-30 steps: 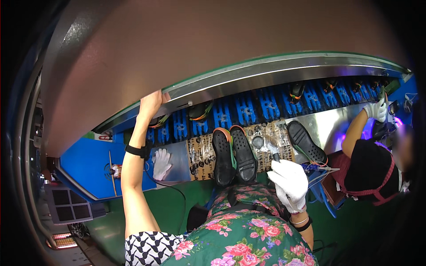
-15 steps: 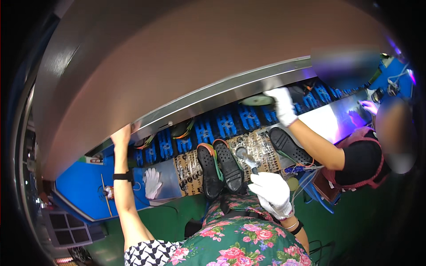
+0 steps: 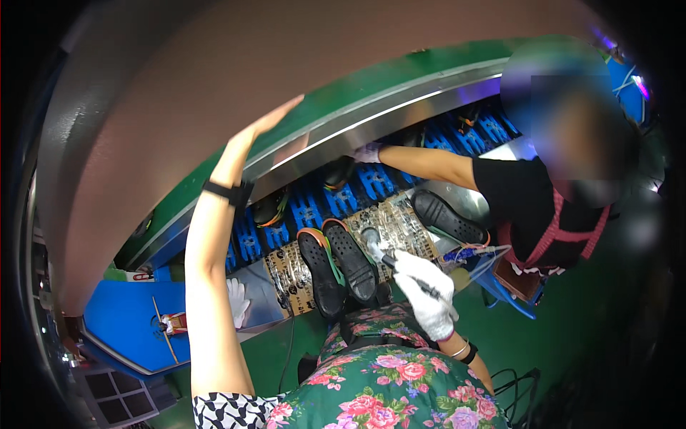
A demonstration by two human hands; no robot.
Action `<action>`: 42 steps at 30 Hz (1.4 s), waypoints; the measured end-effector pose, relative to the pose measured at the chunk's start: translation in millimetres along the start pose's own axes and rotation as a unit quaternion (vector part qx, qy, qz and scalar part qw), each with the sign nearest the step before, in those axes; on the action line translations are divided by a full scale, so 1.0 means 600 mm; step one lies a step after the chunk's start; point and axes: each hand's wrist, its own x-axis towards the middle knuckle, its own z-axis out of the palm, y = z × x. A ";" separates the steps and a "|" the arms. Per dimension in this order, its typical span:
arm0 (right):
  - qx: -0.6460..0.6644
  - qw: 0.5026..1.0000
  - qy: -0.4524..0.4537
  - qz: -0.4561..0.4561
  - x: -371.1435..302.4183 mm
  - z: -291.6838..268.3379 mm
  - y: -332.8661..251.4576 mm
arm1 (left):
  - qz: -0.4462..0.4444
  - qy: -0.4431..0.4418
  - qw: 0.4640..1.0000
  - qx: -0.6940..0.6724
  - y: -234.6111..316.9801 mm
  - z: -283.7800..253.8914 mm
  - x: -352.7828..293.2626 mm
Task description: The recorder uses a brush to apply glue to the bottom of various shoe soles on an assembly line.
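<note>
My left hand [image 3: 274, 120] is bare with a black band at the wrist. It is raised high, fingers stretched flat against the green rim of the overhead conveyor [image 3: 400, 82]. My right hand [image 3: 426, 292], in a white glove, grips a dark-handled brush [image 3: 389, 257] whose tip points at two black shoe soles [image 3: 336, 268]. The soles lie side by side, tread up, on a patterned paper mat [image 3: 396, 225] in front of my floral apron.
A co-worker in a black shirt and red apron reaches a gloved hand [image 3: 368, 151] to the conveyor's steel edge. A third black sole [image 3: 446, 218] lies at right. Blue slotted trays [image 3: 307, 211] run behind the mat. A loose white glove [image 3: 236, 300] lies beside a blue table [image 3: 121, 318].
The view has tilted and my left arm now stretches higher, fingers flattened on the rim. The co-worker has leaned in closer. My right hand keeps the brush near the soles.
</note>
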 end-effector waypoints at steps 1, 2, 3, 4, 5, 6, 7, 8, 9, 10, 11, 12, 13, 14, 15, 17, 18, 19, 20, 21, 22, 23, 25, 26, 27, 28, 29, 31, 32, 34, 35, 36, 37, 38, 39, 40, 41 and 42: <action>-0.003 1.000 -0.004 0.007 0.000 -0.007 0.010 | -0.018 -0.009 1.000 -0.011 -0.013 -0.002 0.018; -0.009 1.000 0.002 -0.007 0.000 -0.012 0.016 | 0.056 0.038 0.996 0.055 -0.034 0.023 0.046; 0.049 0.998 0.024 0.042 -0.007 -0.015 0.028 | 0.043 0.028 0.998 0.028 -0.031 0.027 0.067; 0.107 0.989 0.044 0.088 -0.012 -0.017 0.038 | 0.028 0.020 0.999 0.004 -0.032 0.029 0.083; 0.107 0.990 0.033 0.081 -0.013 -0.026 0.040 | 0.045 0.044 0.998 0.023 -0.047 0.033 0.091; 0.204 0.969 0.048 0.129 -0.015 -0.028 0.039 | 0.063 0.067 0.995 0.042 -0.048 0.033 0.091; 0.226 0.962 0.056 0.140 -0.013 -0.031 0.045 | 0.017 0.025 0.999 0.018 -0.052 0.029 0.086; 0.248 0.955 0.061 0.151 -0.009 -0.034 0.053 | 0.013 0.023 1.000 0.016 -0.059 0.027 0.068; 0.273 0.948 0.062 0.150 -0.007 -0.039 0.057 | 0.005 0.041 0.998 -0.054 -0.066 0.029 0.046; 0.284 0.944 0.070 0.156 -0.004 -0.043 0.055 | -0.001 0.057 0.991 -0.124 -0.050 0.027 0.025; 0.292 0.940 0.072 0.163 -0.001 -0.048 0.053 | -0.051 0.044 0.964 -0.258 -0.038 0.022 -0.013; 0.302 0.936 0.070 0.169 0.000 -0.051 0.050 | -0.074 0.074 0.931 -0.349 -0.030 0.012 -0.055; 0.302 0.934 0.069 0.179 0.002 -0.052 0.049 | -0.100 0.076 0.915 -0.384 -0.051 0.000 -0.103; 0.306 0.932 0.066 0.181 0.004 -0.053 0.052 | -0.122 0.119 0.895 -0.413 -0.046 -0.003 -0.149; 0.305 0.933 0.062 0.183 0.007 -0.053 0.053 | -0.136 0.132 0.881 -0.433 -0.047 -0.009 -0.202; 0.301 0.933 0.053 0.191 0.015 -0.054 0.058 | -0.135 0.253 0.901 -0.325 -0.019 -0.002 -0.296; 0.291 0.937 0.045 0.189 0.018 -0.058 0.067 | -0.149 0.270 0.903 -0.299 0.002 -0.003 -0.340; 0.281 0.940 0.035 0.189 0.021 -0.057 0.074 | -0.168 0.302 0.879 -0.328 0.017 0.010 -0.385; 0.293 0.939 0.043 0.177 0.028 -0.048 0.078 | -0.189 0.334 0.853 -0.353 0.030 0.026 -0.424; 0.283 0.942 0.039 0.177 0.034 -0.046 0.083 | -0.183 0.350 0.834 -0.386 0.047 0.040 -0.444; 0.273 0.945 0.033 0.178 0.042 -0.042 0.084 | -0.179 0.367 0.812 -0.418 0.067 0.054 -0.464; 0.301 0.939 0.018 0.166 0.049 -0.032 0.082 | -0.158 0.376 0.839 -0.361 0.071 0.066 -0.470; 0.318 0.930 0.007 0.182 0.065 -0.019 0.072 | -0.209 0.352 0.818 -0.405 0.096 0.078 -0.455; 0.327 0.925 -0.006 0.192 0.071 -0.014 0.068 | -0.221 0.344 0.839 -0.359 0.085 0.089 -0.444; 0.328 0.925 -0.017 0.191 0.076 -0.010 0.068 | -0.258 0.304 0.787 -0.470 0.086 0.093 -0.422; 0.325 0.925 -0.023 0.198 0.083 -0.004 0.064 | -0.291 0.264 0.721 -0.571 0.085 0.092 -0.404; 0.315 0.930 -0.036 0.187 0.088 0.003 0.059 | -0.297 0.249 0.685 -0.616 0.071 0.098 -0.393; 0.301 0.933 -0.058 0.188 0.094 0.006 0.057 | -0.319 0.235 0.648 -0.651 0.055 0.113 -0.382; 0.297 0.934 -0.056 0.191 0.095 0.008 0.056 | -0.329 0.213 0.653 -0.649 0.049 0.115 -0.385; 0.362 0.910 -0.048 0.195 0.101 0.009 0.056 | -0.319 0.146 0.667 -0.657 0.053 0.135 -0.407; 0.402 0.892 -0.051 0.201 0.103 0.001 0.071 | -0.329 0.135 0.657 -0.664 0.070 0.146 -0.425; 0.400 0.893 -0.046 0.202 0.103 0.001 0.068 | -0.336 0.143 0.626 -0.690 0.094 0.159 -0.439; 0.373 0.909 -0.035 0.183 0.104 0.003 0.058 | -0.341 0.130 0.615 -0.699 0.102 0.179 -0.463; 0.345 0.924 -0.024 0.164 0.103 0.003 0.054 | -0.347 0.116 0.605 -0.707 0.108 0.197 -0.485; 0.375 0.907 -0.005 0.191 0.105 -0.007 0.061 | -0.342 0.106 0.591 -0.723 0.125 0.194 -0.494; 0.374 0.907 -0.003 0.192 0.103 -0.010 0.056 | -0.336 0.100 0.576 -0.738 0.143 0.186 -0.507; 0.147 0.985 -0.054 0.067 0.101 -0.014 0.049 | -0.314 0.096 0.565 -0.757 0.161 0.174 -0.519; -0.088 0.989 -0.102 -0.061 0.102 -0.017 0.043 | -0.314 0.100 0.537 -0.776 0.166 0.180 -0.536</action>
